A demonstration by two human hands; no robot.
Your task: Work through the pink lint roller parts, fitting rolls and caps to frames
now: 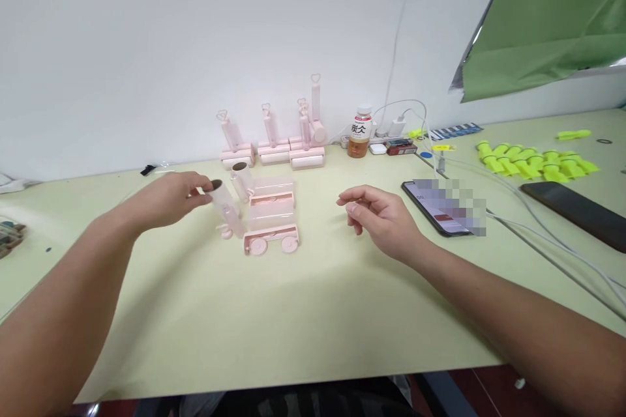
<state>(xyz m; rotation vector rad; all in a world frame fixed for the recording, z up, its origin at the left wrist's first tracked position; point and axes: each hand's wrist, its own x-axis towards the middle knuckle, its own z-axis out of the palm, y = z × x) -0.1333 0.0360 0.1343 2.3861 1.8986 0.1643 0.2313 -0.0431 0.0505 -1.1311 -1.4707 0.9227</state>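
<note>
My left hand (171,199) pinches the top rim of a pale pink roller tube (227,208), which leans tilted just above the tabletop (313,313). My right hand (379,218) hovers empty, fingers loosely curled and apart — between both hands lie pink roller frames (271,221), one on wheels.

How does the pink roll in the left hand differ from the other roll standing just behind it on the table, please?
The held roll is tilted, gripped at its top by the left hand; the second roll stands free, touched by no hand. The held roll lies nearer the camera, beside the pink holder; the second roll sits further back, beside the clear pink covers. Both are pale pink tubes with dark open ends.
</note>
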